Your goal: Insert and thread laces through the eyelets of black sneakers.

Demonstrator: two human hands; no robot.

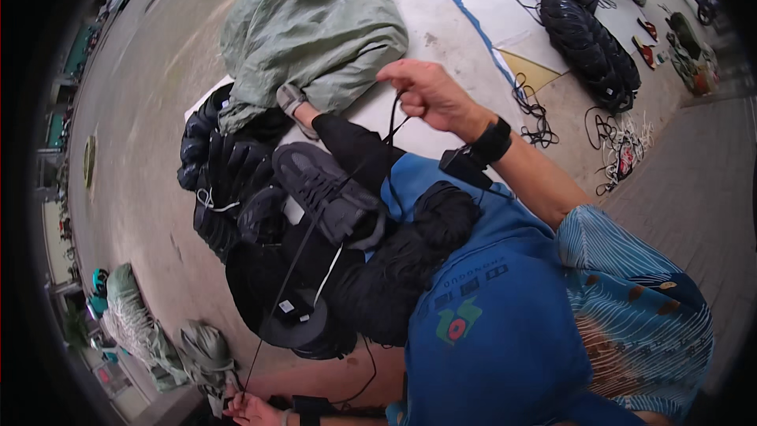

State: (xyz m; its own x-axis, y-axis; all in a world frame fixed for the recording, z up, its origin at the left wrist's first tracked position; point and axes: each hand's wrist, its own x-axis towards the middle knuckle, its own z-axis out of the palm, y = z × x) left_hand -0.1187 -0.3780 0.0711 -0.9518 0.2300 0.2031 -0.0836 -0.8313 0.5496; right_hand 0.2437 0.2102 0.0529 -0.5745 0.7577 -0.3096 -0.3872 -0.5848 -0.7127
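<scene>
A dark grey lace-up sneaker [306, 177] lies across my lap, its toe pointing away from me. My right hand [430, 99] is raised beyond it, fingers closed on a black shoelace [392, 120]. That lace runs slantwise over the sneaker toward my left hand [254, 410], low at the bottom edge, whose fingers are pinched on its other end. A thick bundle of black laces [386, 284] rests on my lap, over the blue apron [505, 339]. Whether the lace passes through the sneaker's eyelets I cannot tell.
Stacked dark shoes [229, 166] stand left of my legs, beside a large pale green sack [315, 24]. A round black stool-like thing [303, 331] sits near my left arm. More bundled dark shoes [587, 47] and tangled cords [536, 114] lie at the far right.
</scene>
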